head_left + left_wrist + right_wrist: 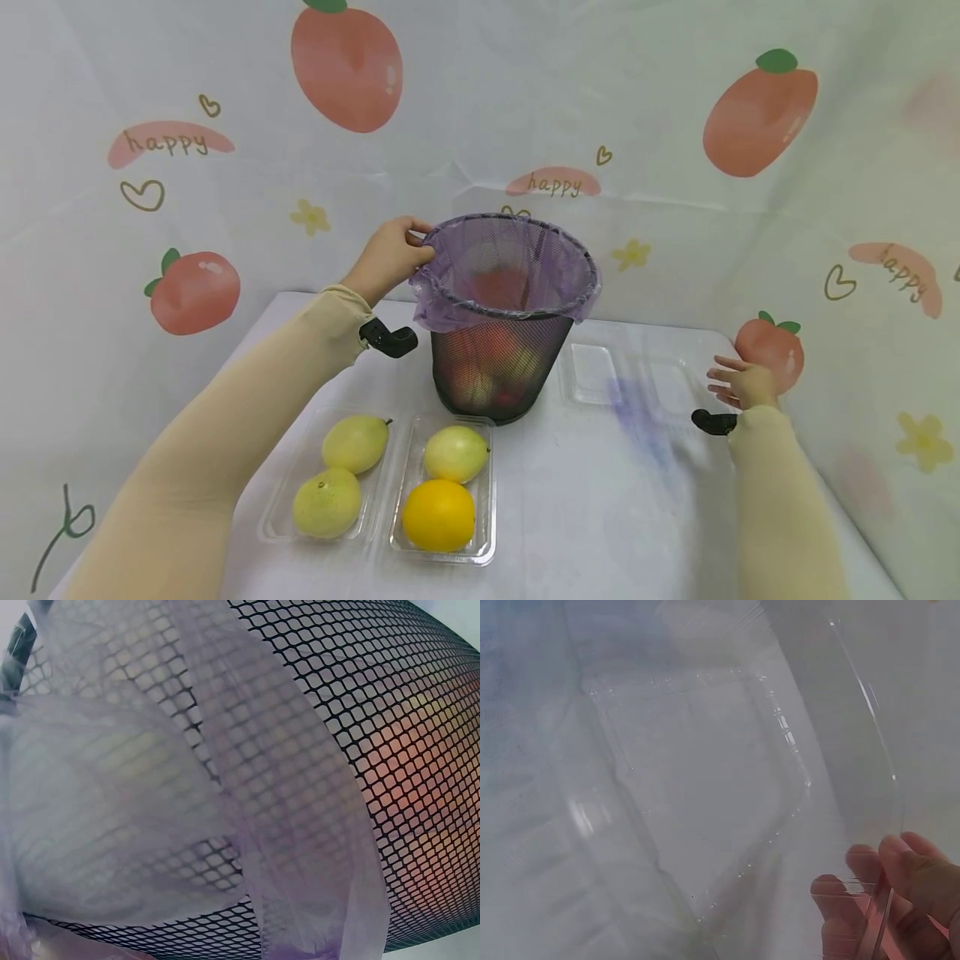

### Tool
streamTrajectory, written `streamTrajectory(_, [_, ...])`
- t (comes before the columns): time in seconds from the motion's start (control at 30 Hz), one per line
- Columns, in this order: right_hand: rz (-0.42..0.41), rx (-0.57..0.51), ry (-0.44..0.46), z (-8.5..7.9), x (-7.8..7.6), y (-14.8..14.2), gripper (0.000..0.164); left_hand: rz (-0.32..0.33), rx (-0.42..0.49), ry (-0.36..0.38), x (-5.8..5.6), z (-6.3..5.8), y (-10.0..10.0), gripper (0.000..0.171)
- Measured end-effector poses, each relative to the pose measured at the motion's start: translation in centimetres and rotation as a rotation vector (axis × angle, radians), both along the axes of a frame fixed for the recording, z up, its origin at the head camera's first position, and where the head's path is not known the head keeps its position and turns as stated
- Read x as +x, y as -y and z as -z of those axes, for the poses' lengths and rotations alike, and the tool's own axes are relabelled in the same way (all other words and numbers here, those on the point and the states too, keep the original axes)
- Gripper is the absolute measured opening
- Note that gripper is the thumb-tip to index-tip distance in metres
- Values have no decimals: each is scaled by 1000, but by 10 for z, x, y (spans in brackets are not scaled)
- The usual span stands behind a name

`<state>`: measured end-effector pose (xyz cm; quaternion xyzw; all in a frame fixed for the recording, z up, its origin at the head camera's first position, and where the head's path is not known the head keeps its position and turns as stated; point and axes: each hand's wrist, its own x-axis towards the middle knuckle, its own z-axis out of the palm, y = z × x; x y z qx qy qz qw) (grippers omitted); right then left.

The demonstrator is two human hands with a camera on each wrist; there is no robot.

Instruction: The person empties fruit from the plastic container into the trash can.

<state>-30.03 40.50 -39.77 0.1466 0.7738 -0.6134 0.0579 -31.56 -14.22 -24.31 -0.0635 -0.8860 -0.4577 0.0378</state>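
Note:
A black mesh basket (501, 410), lined with a thin purple plastic bag (442, 310), stands at the middle of the table. My left hand (390, 254) grips its rim and the folded-over bag at the left side. Red and yellow-green fruit shows through the mesh. Bag and mesh fill the left wrist view, where I cannot make out the hand. Over at the right, my right hand (746, 385) pinches the edge of a clear plastic container (697, 750) between thumb and fingers. That container is hard to see in the head view.
Nearer me, one clear tray (272, 527) bears two yellow-green pears (327, 502). Beside it, another tray (486, 546) has a pear (455, 454) and an orange (439, 515). A further clear container (592, 373) lies right of the basket. A fruit-printed cloth (450, 100) hangs behind.

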Motion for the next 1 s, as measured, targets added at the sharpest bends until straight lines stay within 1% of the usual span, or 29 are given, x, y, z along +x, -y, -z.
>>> streamTrajectory(0.2, [47, -33, -2, 2, 2, 4, 32, 0, -10, -2, 0, 0, -1, 47])
streamTrajectory(0.23, [55, -31, -1, 2, 2, 5, 30, 1, -12, -4, 0, 0, -1, 47])
streamTrajectory(0.3, [68, -8, -1, 3, 1, 5, 19, 0, -16, -5, 0, -1, -1, 47])
streamTrajectory(0.33, [73, 6, 3, 4, 1, 5, 21, 0, -16, -5, 0, -1, -1, 47])
streamTrajectory(0.43, [89, 53, 21, 6, -2, 5, 47, -2, -15, -7, 1, -1, -1, 47])
streamTrajectory(0.47, [91, 64, 26, 7, -3, 5, 54, -3, -15, -7, 1, -2, -1, 47])
streamTrajectory(0.53, [96, 72, 33, 8, -4, 5, 57, -1, -13, -8, 1, -2, -1, 47])
streamTrajectory(0.67, [105, 78, 27, 9, -6, 5, 52, -2, -14, -7, 1, -2, -1, 48])
streamTrajectory(0.8, [112, 98, 31, 12, -7, 6, 56, -4, -17, -8, 2, -2, -1, 48])
streamTrajectory(1.0, [124, 60, 48, 15, -7, 6, 57, -7, -17, -6, 1, -2, -1, 48])
